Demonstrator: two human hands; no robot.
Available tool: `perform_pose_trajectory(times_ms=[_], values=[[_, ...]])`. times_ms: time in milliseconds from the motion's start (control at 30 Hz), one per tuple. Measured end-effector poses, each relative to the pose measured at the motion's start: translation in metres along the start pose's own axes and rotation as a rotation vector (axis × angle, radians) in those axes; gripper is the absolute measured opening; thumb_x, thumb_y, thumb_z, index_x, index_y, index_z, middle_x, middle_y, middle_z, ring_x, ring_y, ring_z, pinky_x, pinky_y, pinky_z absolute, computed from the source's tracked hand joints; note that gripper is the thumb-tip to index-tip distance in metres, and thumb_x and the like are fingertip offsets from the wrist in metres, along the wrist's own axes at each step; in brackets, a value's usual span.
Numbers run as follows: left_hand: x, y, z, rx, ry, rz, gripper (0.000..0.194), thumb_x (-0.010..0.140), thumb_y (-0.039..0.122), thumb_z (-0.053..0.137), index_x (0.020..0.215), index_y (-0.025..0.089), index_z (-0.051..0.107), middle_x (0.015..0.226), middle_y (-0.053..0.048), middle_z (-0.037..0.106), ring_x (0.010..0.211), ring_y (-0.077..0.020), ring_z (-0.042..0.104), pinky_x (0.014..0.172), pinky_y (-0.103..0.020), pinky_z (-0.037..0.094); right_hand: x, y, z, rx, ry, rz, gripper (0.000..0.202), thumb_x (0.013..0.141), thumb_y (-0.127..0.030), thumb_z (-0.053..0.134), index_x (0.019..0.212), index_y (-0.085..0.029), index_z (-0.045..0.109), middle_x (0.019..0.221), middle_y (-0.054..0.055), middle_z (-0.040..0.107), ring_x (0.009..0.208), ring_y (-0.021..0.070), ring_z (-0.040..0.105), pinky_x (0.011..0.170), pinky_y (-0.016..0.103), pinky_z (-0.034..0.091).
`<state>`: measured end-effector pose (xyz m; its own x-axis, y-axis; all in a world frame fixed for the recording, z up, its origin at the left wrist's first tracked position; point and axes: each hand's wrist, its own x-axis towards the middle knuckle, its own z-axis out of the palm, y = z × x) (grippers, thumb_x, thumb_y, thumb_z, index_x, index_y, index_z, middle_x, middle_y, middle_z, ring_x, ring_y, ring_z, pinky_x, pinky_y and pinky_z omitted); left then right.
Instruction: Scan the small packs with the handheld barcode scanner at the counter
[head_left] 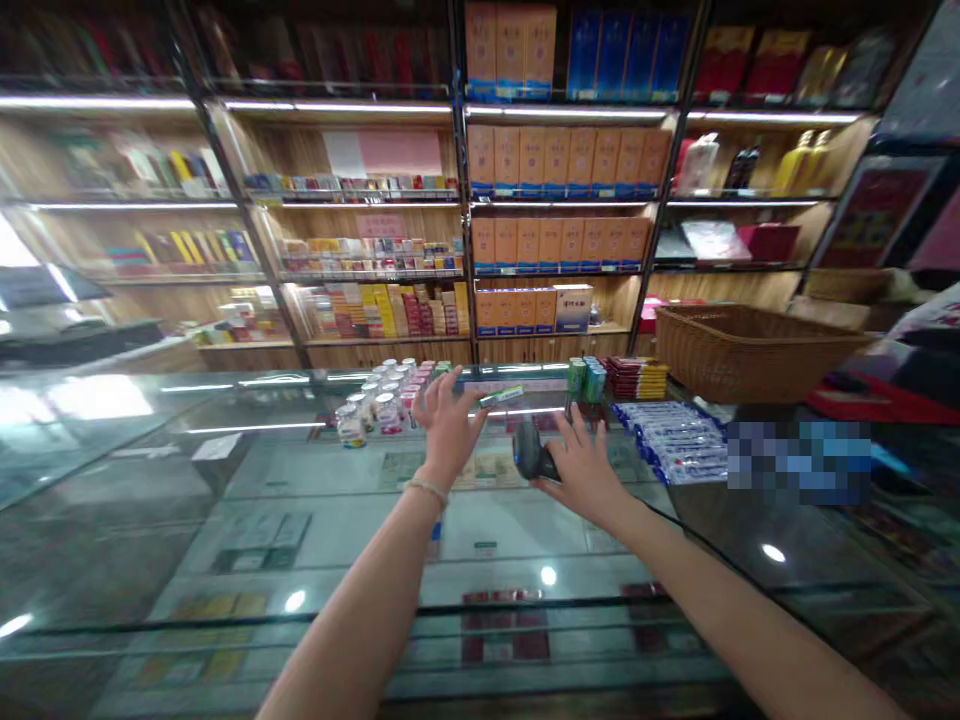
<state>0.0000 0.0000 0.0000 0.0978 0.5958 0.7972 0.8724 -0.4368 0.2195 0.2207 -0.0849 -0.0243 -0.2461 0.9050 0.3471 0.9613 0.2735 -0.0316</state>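
My left hand is over the glass counter, a bracelet on its wrist. At its thumb and forefinger is the left end of a slim green-and-white pack, held tilted; its print is too blurred to read. To the right, my right hand has its thumb and palm around the handle of a dark barcode scanner, while several fingers stretch forward. The scanner's head points left, toward the pack. Beyond my left hand stand several small white-lidded jars.
The glass counter shows goods beneath it. Right of my hands are green tubes, red and yellow packs, blue-white packets and a wicker basket. Shelves of boxes line the wall behind.
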Motion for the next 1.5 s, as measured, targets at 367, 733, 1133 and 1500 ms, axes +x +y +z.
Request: perform_pose_trajectory(times_ms=[367, 733, 1133, 1500], values=[[-0.002, 0.004, 0.002, -0.015, 0.043, 0.01, 0.02, 0.089, 0.029, 0.075, 0.108, 0.032, 0.077, 0.156, -0.007, 0.053, 0.146, -0.0364, 0.04, 0.125, -0.066, 0.019, 0.012, 0.007, -0.022, 0.092, -0.083, -0.007, 0.08, 0.089, -0.077, 0.059, 0.139, -0.014, 0.063, 0.169, 0.025, 0.031, 0.16, 0.0466, 0.016, 0.12, 0.082, 0.009], [0.0, 0.011, -0.002, -0.058, 0.117, 0.045, 0.02, 0.089, 0.029, 0.075, 0.108, 0.032, 0.078, 0.152, -0.008, 0.055, 0.142, -0.035, 0.044, 0.123, -0.062, 0.027, 0.099, 0.02, -0.008, 0.616, 0.297, 0.221, 0.044, 0.094, -0.057, 0.065, 0.117, -0.022, 0.078, 0.152, 0.016, 0.057, 0.151, 0.0327, 0.041, 0.125, 0.052, 0.031], [-0.002, 0.021, -0.001, -0.042, 0.034, 0.06, 0.022, 0.087, 0.027, 0.078, 0.108, 0.032, 0.078, 0.156, -0.009, 0.051, 0.144, -0.0362, 0.043, 0.122, -0.064, 0.027, 0.089, 0.031, 0.004, 0.798, 0.354, 0.229, 0.041, 0.085, -0.057, 0.071, 0.108, -0.024, 0.077, 0.153, 0.014, 0.056, 0.149, 0.0336, 0.04, 0.125, 0.057, 0.029], [0.002, 0.027, -0.004, -0.065, -0.112, 0.077, 0.039, 0.088, 0.049, 0.076, 0.123, 0.032, 0.076, 0.165, -0.013, 0.038, 0.147, -0.0391, 0.039, 0.121, -0.063, 0.028, 0.078, 0.05, -0.013, 0.689, 0.453, -0.006, 0.044, 0.092, -0.063, 0.063, 0.115, -0.027, 0.073, 0.164, 0.01, 0.044, 0.158, 0.0312, 0.025, 0.128, 0.057, 0.021]])
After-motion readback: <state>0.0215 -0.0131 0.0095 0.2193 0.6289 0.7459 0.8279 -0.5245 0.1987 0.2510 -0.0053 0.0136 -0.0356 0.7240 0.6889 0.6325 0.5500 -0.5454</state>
